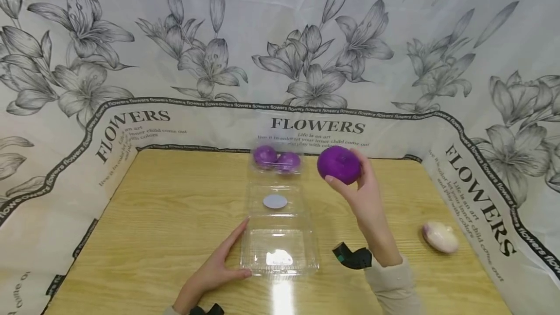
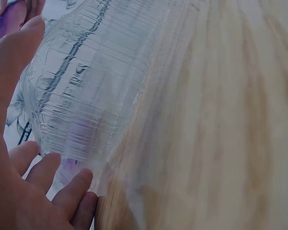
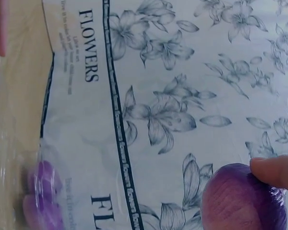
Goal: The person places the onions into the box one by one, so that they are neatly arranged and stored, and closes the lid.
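My right hand (image 1: 365,193) holds up a round, purple, onion-like vegetable (image 1: 339,165), its thumb and fingers around the sides. In the right wrist view, the vegetable's (image 3: 242,201) streaked purple skin shows beneath one fingertip. A clear plastic clamshell container (image 1: 280,249) lies opened out on the table, with a white oval label (image 1: 274,201) on its farther part. The left hand (image 1: 216,261) is at the container's left edge, thumb and fingers spread. In the left wrist view, its relaxed fingers are beside the ridged plastic (image 2: 86,96).
Two purple round things (image 1: 265,156) stand at the table's back, in or behind clear plastic. A pale, purple-tinged oval thing (image 1: 440,237) lies on the right of the wooden table (image 1: 166,198). Flower-printed cloth (image 1: 306,62) encloses the back and sides.
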A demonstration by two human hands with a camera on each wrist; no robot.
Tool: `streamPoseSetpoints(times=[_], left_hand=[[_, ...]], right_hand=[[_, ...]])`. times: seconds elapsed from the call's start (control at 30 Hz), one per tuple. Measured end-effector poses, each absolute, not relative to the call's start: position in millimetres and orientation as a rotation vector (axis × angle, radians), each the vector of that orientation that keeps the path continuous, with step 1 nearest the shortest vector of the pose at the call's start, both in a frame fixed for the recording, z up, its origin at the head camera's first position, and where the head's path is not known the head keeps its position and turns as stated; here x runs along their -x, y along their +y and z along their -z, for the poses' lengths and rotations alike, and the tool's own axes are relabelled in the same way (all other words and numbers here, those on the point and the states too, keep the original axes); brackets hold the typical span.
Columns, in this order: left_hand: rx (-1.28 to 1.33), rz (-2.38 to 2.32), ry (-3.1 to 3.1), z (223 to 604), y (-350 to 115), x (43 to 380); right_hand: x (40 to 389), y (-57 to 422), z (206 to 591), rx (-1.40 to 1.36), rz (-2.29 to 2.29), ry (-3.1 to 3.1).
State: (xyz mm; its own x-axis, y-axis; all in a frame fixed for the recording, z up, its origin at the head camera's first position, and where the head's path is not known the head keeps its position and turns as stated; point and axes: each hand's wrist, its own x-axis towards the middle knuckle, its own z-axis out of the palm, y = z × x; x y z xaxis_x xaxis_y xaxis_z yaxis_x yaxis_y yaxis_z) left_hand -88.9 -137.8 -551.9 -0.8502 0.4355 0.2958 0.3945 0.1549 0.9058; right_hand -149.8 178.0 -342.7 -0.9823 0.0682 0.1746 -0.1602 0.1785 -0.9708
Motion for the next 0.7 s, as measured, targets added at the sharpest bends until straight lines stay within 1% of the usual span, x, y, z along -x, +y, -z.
streamPoseSetpoints(times=[0.23, 0.47, 0.7], left_hand=[[-0.868, -1.878, 2.319, 527.1, -135.5, 82.5], [-0.853, -1.833, 2.386, 552.4, -137.7, 87.9], [-0.864, -1.82, 2.397, 554.2, -137.5, 88.9]], right_hand=[[127.7, 142.4, 359.9, -0.248, -1.804, -2.341], [111.0, 108.5, 399.0, -0.426, -1.844, -2.294], [101.3, 90.4, 449.5, -0.49, -1.681, -2.532]])
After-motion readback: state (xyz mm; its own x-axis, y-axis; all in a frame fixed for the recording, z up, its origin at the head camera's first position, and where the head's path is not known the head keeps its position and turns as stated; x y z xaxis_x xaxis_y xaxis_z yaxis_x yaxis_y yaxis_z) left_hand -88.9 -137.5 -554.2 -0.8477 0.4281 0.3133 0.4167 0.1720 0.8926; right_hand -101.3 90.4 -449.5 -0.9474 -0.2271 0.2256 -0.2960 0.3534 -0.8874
